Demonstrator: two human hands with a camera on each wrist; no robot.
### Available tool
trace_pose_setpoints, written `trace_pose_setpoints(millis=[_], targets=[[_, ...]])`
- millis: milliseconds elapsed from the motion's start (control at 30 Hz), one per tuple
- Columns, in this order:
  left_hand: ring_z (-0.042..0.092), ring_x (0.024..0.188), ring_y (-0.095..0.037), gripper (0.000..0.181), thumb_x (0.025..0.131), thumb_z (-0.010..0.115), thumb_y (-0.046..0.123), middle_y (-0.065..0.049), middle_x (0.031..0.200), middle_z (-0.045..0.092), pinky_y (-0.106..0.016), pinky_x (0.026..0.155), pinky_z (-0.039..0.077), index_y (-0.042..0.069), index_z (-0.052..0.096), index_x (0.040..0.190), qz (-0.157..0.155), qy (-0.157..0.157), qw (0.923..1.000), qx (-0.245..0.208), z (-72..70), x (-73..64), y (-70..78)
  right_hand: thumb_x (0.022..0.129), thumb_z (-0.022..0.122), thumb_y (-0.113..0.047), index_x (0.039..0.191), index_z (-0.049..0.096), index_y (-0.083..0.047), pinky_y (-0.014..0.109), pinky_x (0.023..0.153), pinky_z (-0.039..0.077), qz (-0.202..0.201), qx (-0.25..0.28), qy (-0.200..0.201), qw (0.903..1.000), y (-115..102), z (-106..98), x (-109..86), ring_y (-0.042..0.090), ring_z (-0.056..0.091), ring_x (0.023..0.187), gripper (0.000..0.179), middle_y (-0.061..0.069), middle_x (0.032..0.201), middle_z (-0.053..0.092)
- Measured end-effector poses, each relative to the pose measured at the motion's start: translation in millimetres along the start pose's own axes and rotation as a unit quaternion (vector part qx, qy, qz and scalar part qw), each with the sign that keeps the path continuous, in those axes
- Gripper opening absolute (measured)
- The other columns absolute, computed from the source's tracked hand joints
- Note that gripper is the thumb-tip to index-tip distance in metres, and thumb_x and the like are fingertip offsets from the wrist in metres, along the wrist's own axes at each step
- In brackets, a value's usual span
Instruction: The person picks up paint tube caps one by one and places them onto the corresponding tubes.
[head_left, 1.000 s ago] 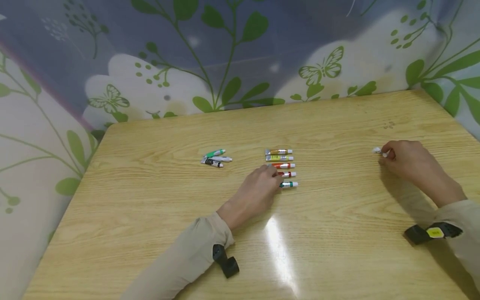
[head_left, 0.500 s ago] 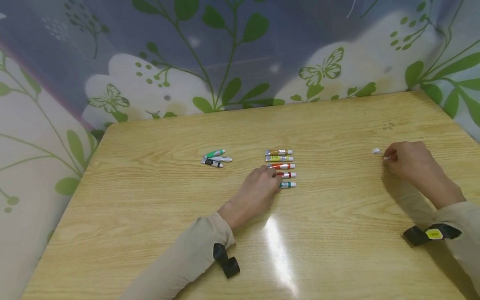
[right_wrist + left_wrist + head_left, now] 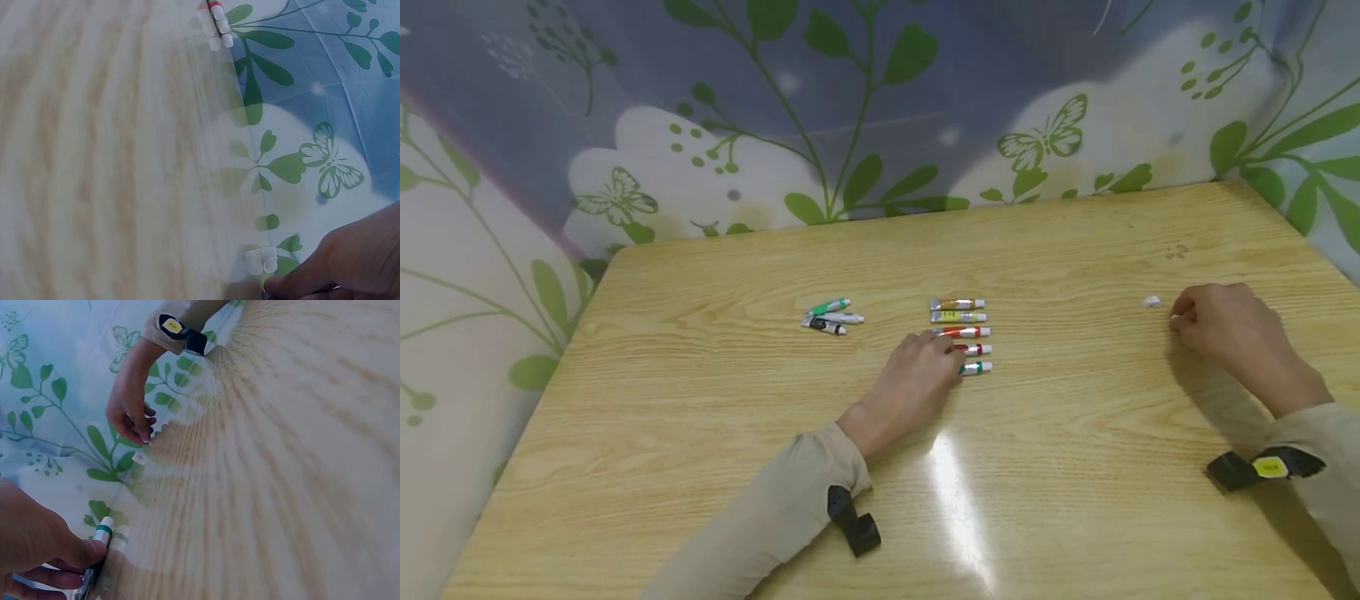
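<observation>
Closely ranked paint tubes at one hand, a white bit at the other

Nearest, the person's left hand point(image 3: 910, 375) has its thumb and fingers together on the dark green tube point(image 3: 977, 367), which lies flat on the table point(image 3: 625, 467) at the near end of a row. The right hand point(image 3: 1232, 337), well apart, pinches a small thing with a white tip point(image 3: 1176, 317), mostly hidden by the fingertips.

Beyond the dark green tube, capped ends all to the right, lie a dark red tube point(image 3: 977, 349), its back end covered by the left hand, an orange-red tube point(image 3: 972, 332), a yellow tube point(image 3: 958, 317) and an ochre tube point(image 3: 957, 304). White caps sit on all five, their contents hidden. Just beside the right fingertips is a white scrap point(image 3: 1152, 302).

Left of the row, a black tube point(image 3: 826, 327), a whitish tube point(image 3: 844, 317) and a light green tube point(image 3: 831, 307) lie bunched, fanned from their crimped ends. Farthest off hangs a leaf-patterned backdrop point(image 3: 715, 150).
</observation>
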State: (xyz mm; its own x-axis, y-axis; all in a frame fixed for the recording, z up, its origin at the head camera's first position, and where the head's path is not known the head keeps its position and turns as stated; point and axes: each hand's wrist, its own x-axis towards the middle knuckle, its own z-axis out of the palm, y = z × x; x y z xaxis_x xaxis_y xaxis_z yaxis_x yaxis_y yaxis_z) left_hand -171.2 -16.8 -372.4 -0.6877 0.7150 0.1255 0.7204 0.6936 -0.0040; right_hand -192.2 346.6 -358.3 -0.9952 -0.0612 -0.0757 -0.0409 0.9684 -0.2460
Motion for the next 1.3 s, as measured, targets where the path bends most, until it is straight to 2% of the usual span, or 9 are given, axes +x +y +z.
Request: trace_pose_setpoints(millis=[167,333,567,700,833,933,1067,1200,1300], targets=[[0.062,0.095,-0.020,0.018,0.094,0.065,0.020,-0.005,0.104,0.068,-0.033,0.081,0.051,0.009,0.072,0.105,0.001,0.004,1.0000,0.002,-0.8,-0.1,0.3,0.089,0.058,-0.008,0.100,0.064,0.005,0.045,0.050,0.046,-0.014,-0.005,-0.010,0.9998,0.3,-1.3,0.3,0.037,0.060,0.076,0.017,0.021,0.086,0.065],[0.062,0.096,-0.021,0.018,0.095,0.063,0.021,-0.006,0.105,0.068,-0.034,0.082,0.051,0.009,0.072,0.105,0.001,0.000,1.0000,0.004,-2.4,-0.1,1.1,0.091,0.058,-0.009,0.102,0.062,0.006,0.045,0.052,0.047,-0.017,-0.008,-0.024,0.9995,0.2,-1.8,0.7,0.037,0.061,0.077,0.019,0.022,0.089,0.064],[0.063,0.097,-0.021,0.020,0.094,0.064,0.023,-0.006,0.104,0.068,-0.034,0.084,0.051,0.009,0.072,0.106,0.000,0.001,0.9999,0.011,-4.8,-0.7,1.8,0.091,0.060,-0.011,0.100,0.062,0.005,0.044,0.051,0.046,-0.018,-0.007,-0.013,0.9997,-1.4,-1.1,-0.6,0.034,0.059,0.075,0.019,0.019,0.086,0.063],[0.063,0.092,-0.020,0.022,0.094,0.063,0.027,-0.004,0.098,0.068,-0.034,0.082,0.051,0.009,0.072,0.104,-0.007,0.017,0.9998,-0.004,-7.0,-2.4,-1.5,0.091,0.061,-0.013,0.100,0.061,0.005,0.044,0.050,0.045,-0.015,-0.004,-0.010,0.9998,-2.0,-0.7,-1.6,0.035,0.059,0.076,0.020,0.019,0.086,0.062],[0.062,0.084,-0.020,0.023,0.096,0.062,0.027,-0.004,0.090,0.067,-0.035,0.080,0.050,0.007,0.072,0.100,-0.029,0.045,0.9975,-0.047,-8.7,-9.2,-15.2,0.090,0.061,-0.012,0.099,0.062,0.004,0.045,0.051,0.045,-0.015,-0.004,-0.008,0.9999,-3.4,0.1,-1.7,0.035,0.059,0.076,0.019,0.019,0.086,0.062],[0.063,0.083,-0.022,0.018,0.095,0.063,0.019,-0.007,0.089,0.067,-0.037,0.080,0.051,0.003,0.072,0.099,-0.047,0.071,0.9935,-0.076,-10.6,-17.2,-30.8,0.090,0.061,-0.010,0.100,0.062,0.005,0.045,0.051,0.046,-0.019,-0.004,-0.007,0.9998,-4.5,0.2,-1.2,0.035,0.059,0.076,0.018,0.020,0.087,0.063],[0.065,0.085,-0.027,0.011,0.091,0.065,0.005,-0.013,0.091,0.068,-0.039,0.080,0.052,-0.001,0.071,0.098,-0.073,0.098,0.9898,-0.074,-14.0,-26.7,-50.7,0.090,0.060,-0.010,0.100,0.062,0.006,0.045,0.050,0.046,-0.024,-0.003,-0.007,0.9997,-6.1,-0.1,0.1,0.034,0.060,0.074,0.019,0.021,0.087,0.063],[0.064,0.090,-0.030,0.013,0.087,0.067,-0.001,-0.015,0.093,0.068,-0.040,0.082,0.051,-0.002,0.071,0.099,-0.111,0.089,0.9887,-0.048,-15.2,-34.3,-65.0,0.090,0.060,-0.010,0.100,0.062,0.006,0.045,0.049,0.046,-0.023,-0.001,-0.007,0.9997,-7.7,-0.1,0.4,0.034,0.060,0.074,0.019,0.020,0.087,0.063],[0.063,0.100,-0.032,0.016,0.086,0.066,-0.004,-0.016,0.100,0.068,-0.042,0.089,0.050,-0.001,0.071,0.102,-0.143,0.066,0.9869,-0.036,-13.7,-39.1,-73.0,0.090,0.060,-0.010,0.101,0.062,0.006,0.045,0.050,0.046,-0.020,0.000,-0.008,0.9998,-8.3,0.6,-0.6,0.035,0.060,0.075,0.020,0.021,0.087,0.064]])
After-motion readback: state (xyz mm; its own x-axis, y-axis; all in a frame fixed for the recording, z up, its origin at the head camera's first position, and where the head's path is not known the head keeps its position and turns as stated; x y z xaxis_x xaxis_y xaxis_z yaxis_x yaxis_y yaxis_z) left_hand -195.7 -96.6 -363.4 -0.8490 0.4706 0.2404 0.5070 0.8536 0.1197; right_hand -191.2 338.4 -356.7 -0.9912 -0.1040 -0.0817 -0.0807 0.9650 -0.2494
